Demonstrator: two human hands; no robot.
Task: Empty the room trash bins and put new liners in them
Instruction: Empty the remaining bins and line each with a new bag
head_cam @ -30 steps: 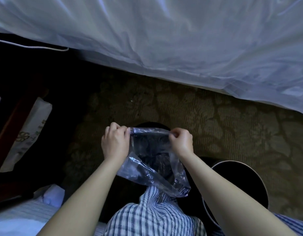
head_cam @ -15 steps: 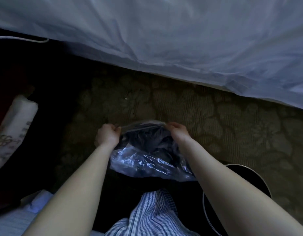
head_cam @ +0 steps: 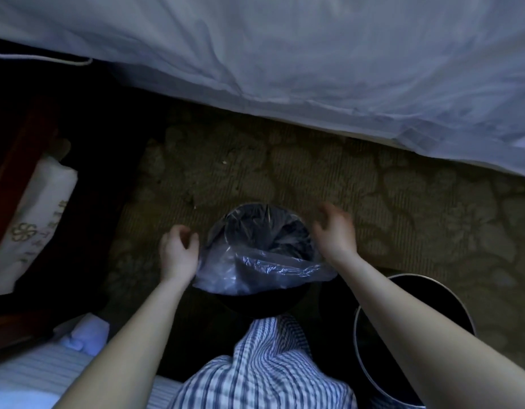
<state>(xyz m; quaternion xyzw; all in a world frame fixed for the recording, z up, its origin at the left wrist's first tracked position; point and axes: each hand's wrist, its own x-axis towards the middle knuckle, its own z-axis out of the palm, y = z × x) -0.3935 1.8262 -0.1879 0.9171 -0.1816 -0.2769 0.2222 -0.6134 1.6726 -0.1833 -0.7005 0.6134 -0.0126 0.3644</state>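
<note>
A small black bin (head_cam: 255,302) stands on the patterned carpet (head_cam: 314,172) just below the middle of the view, with a clear liner (head_cam: 255,261) already seated in it. The liner's mouth is spread round the rim. At the bin's 12 o'clock it lies snug, while from 9 round through 6 to 3 o'clock a loose, crinkled flap folds outward over the wall. The left hand (head_cam: 178,252) sits at the bin's 9 o'clock, fingers curled toward the thumb, its heel touching the liner's flap. Whether it pinches the plastic or only rests beside it cannot be told. The right hand (head_cam: 335,231) is at the bin's 2 o'clock, blurred, raised just off the rim with fingers loosely spread and nothing in it; its wrist lies over the liner's edge at 3 o'clock. A second, larger dark bin (head_cam: 417,293) with a bright rim stands near the first one, at its 4 o'clock, partly hidden by the right forearm. A pale sheet (head_cam: 285,69) hangs across the view from 10 round to 3 o'clock. At 9 o'clock of the view a white bag (head_cam: 34,219) with a printed emblem leans against dark furniture. A checked shirt (head_cam: 264,373) fills the 6 o'clock edge, and striped white cloth (head_cam: 34,379) lies at 7 o'clock.
</note>
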